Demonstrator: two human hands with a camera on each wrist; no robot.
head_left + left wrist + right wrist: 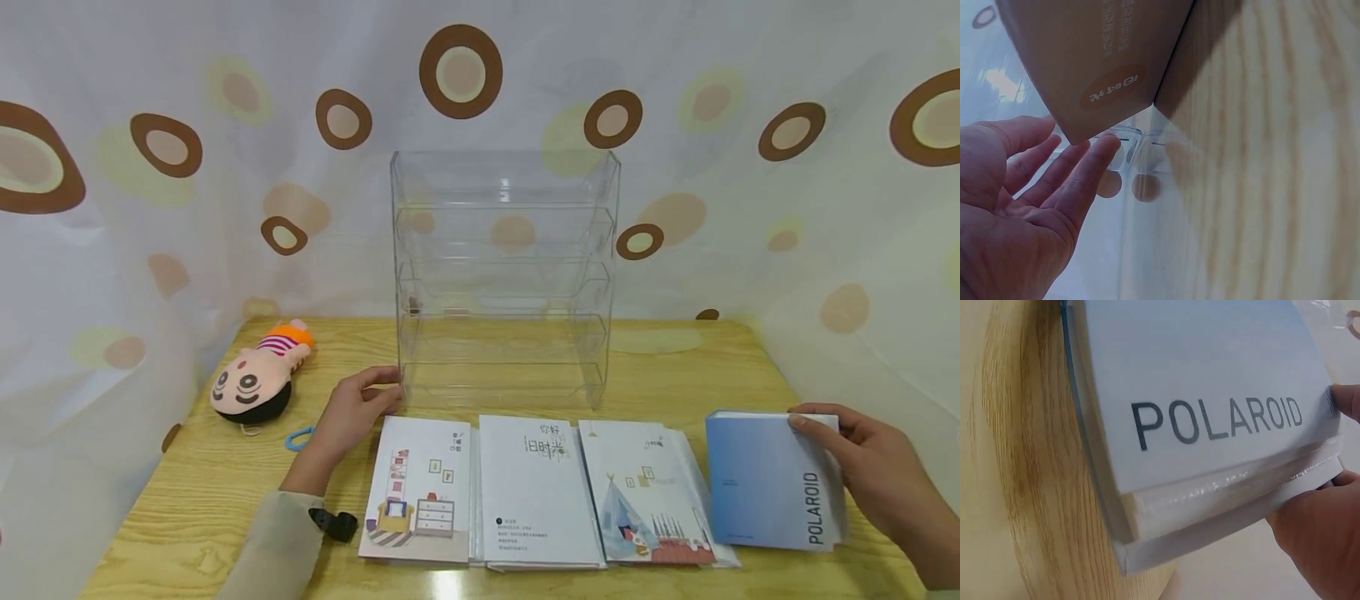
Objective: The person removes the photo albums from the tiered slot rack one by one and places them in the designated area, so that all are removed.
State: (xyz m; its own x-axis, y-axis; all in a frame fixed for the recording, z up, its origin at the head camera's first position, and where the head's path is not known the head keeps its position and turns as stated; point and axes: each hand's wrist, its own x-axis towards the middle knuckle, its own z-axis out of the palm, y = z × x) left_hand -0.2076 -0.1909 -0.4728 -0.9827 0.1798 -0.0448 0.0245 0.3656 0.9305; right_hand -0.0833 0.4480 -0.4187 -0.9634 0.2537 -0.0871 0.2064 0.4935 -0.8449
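A blue-and-white photo album (757, 483) marked POLAROID is at the right end of a row. My right hand (877, 467) pinches its upper right corner, thumb on the front cover and fingers behind; the right wrist view shows the layered page edges of this album (1210, 375). My left hand (358, 410) is at the lower left corner of a clear tiered acrylic rack (502, 387), fingertips right at its side. In the left wrist view, the relaxed fingers of my left hand (1041, 194) appear beside a shaded, printed brown panel (1104, 69).
Left of the Polaroid album lie three white booklets: one with a tent (637, 508), one with lettering (536, 492), one with an armchair (420, 492). A plush doll (258, 375) and a blue ring (300, 438) lie at the left. A patterned curtain (675, 50) hangs behind the rack.
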